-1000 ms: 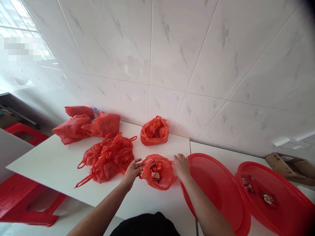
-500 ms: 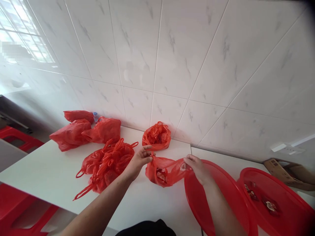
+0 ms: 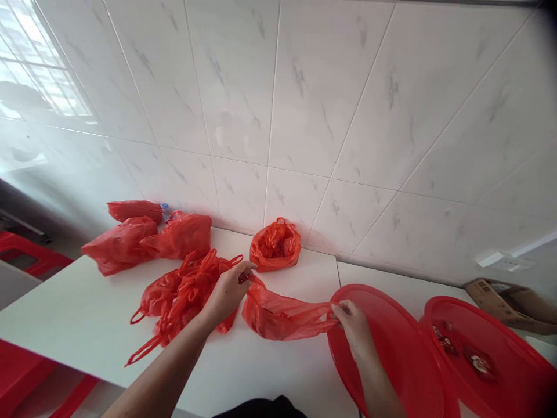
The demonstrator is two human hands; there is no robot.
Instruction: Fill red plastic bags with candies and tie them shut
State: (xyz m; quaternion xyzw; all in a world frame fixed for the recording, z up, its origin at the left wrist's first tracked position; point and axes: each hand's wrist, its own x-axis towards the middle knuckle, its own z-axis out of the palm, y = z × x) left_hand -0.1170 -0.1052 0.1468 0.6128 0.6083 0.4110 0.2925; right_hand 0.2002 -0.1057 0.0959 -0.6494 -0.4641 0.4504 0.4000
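A thin red plastic bag (image 3: 282, 316) is stretched sideways between my two hands above the white table (image 3: 256, 377). My left hand (image 3: 232, 287) pinches its left handle. At the opposite end, my right hand (image 3: 350, 322) grips the other handle with closed fingers. What lies inside the bag is mostly hidden behind the red film. Left of it, partly behind my left forearm, is a heap of knotted red bags (image 3: 191, 290). Beyond my hands, against the wall, sits an open red bag (image 3: 275, 247) stuffed with crumpled red plastic.
Large filled red bags (image 3: 124, 244) and a bottle (image 3: 165, 210) stand at the back left. On the right are a red mesh basket (image 3: 391, 348) and a second red basket (image 3: 513, 354) with a few wrapped packets (image 3: 481, 364). A cardboard box (image 3: 513, 305) stands behind them.
My hands have drawn apart, the left one moving left and the right one slightly right and lower. The bag between them is pulled longer, and the packet seen inside it earlier is now covered.
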